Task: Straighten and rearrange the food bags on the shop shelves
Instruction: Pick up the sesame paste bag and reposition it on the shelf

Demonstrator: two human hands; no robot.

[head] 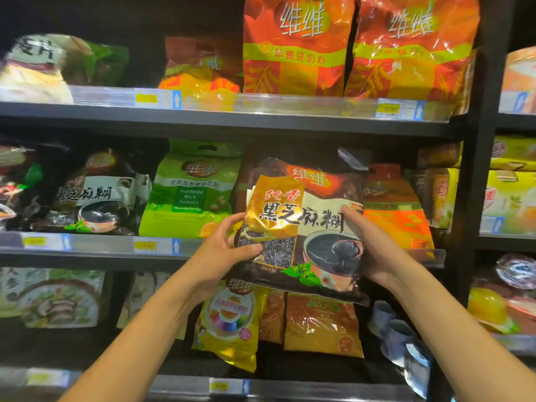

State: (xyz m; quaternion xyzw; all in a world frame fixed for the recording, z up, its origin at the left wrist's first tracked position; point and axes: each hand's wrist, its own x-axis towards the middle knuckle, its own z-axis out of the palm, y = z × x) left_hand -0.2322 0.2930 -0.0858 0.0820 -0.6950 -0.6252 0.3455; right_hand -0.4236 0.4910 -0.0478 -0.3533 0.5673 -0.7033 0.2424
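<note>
A gold-and-black sesame paste bag is held upright in front of the middle shelf. My left hand grips its left edge, thumb across the front. My right hand grips its right edge with fingers curled behind the bag. Behind the held bag stands a dark red bag of the same brand. A green soybean milk powder bag stands just to the left, and an orange bag just to the right. Another black sesame bag leans further left.
Two tall orange-red bags stand on the top shelf, with a smaller one lying to their left. The lower shelf holds a tilted yellow bag and brown bags. A black upright post separates the neighbouring shelf unit on the right.
</note>
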